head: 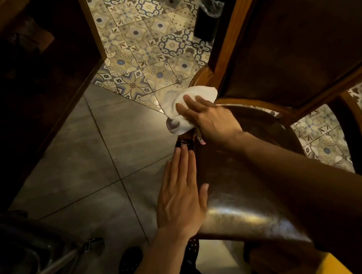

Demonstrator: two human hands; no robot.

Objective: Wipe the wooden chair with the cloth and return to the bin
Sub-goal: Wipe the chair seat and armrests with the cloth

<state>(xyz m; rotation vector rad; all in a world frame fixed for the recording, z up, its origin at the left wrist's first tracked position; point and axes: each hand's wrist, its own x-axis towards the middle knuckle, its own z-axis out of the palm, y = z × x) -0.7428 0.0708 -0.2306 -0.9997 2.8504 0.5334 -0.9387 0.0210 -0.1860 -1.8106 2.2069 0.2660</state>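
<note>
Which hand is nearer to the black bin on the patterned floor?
Right. The right hand presses the cloth on the chair's far edge, closer to the bin; the left hand rests nearer the person.

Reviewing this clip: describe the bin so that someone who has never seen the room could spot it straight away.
Start at the dark wooden chair that the right hand is wiping with the white cloth. Look past it to the patterned tile floor at the top of the view, beside the tall wooden frame. The bin stands there: a black container with a clear plastic liner crumpled over its rim, the only dark upright thing on those tiles.
</note>
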